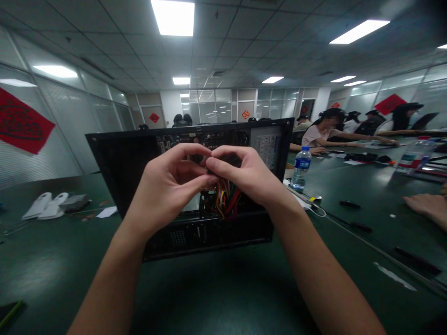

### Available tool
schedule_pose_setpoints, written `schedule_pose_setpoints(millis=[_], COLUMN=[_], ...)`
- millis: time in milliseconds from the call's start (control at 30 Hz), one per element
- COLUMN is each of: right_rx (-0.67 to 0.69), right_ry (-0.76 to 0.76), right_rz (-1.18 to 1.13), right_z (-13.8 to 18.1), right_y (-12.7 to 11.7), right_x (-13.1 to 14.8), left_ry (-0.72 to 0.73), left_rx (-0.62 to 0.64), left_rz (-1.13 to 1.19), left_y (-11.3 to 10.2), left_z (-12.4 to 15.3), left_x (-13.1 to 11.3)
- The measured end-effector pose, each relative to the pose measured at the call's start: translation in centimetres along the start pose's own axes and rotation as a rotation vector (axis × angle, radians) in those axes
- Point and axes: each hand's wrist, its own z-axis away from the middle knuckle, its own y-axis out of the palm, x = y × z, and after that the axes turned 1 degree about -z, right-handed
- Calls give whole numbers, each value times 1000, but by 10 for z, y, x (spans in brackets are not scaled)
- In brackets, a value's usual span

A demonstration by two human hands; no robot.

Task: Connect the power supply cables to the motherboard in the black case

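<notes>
A: What's on the left side of the table (45, 284)?
B: A white pair (45, 205) of something I can't make out, a grey box (74, 203) just beside, and some paper (107, 212) near that.
A: And the right?
B: An upright bottle (302, 170) with a blue cap, a white strip (394, 277) nearer, and a person (316, 135) in pink farther back.
A: Walls?
B: A tilted red sign (24, 121) on the left one, with lights (172, 17) overhead.

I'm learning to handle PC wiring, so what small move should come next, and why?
Perhaps ease the right hand slightly aside from the left hand, to bare the upper part of the coloured wires. The fingertips of both hands crowd together there and hide it, while the wires hang bunched in front of the open computer case.
</notes>
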Motion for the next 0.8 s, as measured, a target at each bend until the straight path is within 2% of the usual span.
schedule_pose_setpoints(millis=[200, 467, 633, 800], right_rx=[79, -123, -142, -111], right_ry=[15, -14, -14, -12], right_rz=[31, 45, 75, 65], right_z=[2, 3, 3, 4], right_y=[-13, -7, -8, -7], right_x=[1, 3, 7, 8], left_ry=[-87, -115, -129, -143], left_rx=[0, 175, 245, 246], left_rz=[27, -134, -156, -168], left_y=[1, 2, 2, 2], left_z=[-2, 0, 2, 2], left_x=[7, 2, 1, 2])
